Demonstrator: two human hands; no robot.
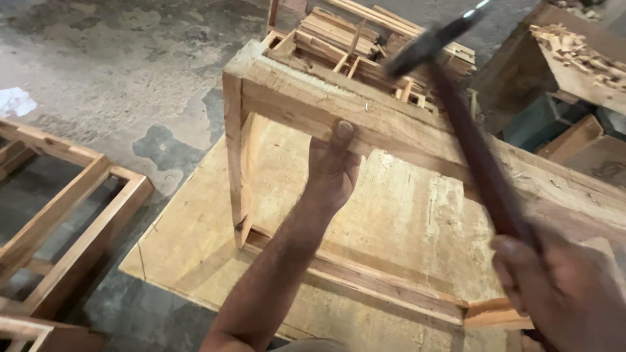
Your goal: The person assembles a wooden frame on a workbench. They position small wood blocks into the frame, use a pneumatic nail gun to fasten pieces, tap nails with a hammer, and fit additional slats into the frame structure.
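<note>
Fingers of the left hand (332, 166) clamp the top rail of a rough wooden frame (391, 130), thumb pressed flat on its face. Those of the right hand (564, 293) clench the dark handle of a hammer (476, 150), its blurred head raised above the rail. Below the left fingers lies a pale, scuffed plywood board (195, 221) on a stained concrete floor (117, 65). Beyond the rail sit stacked wooden slats (339, 32).
</note>
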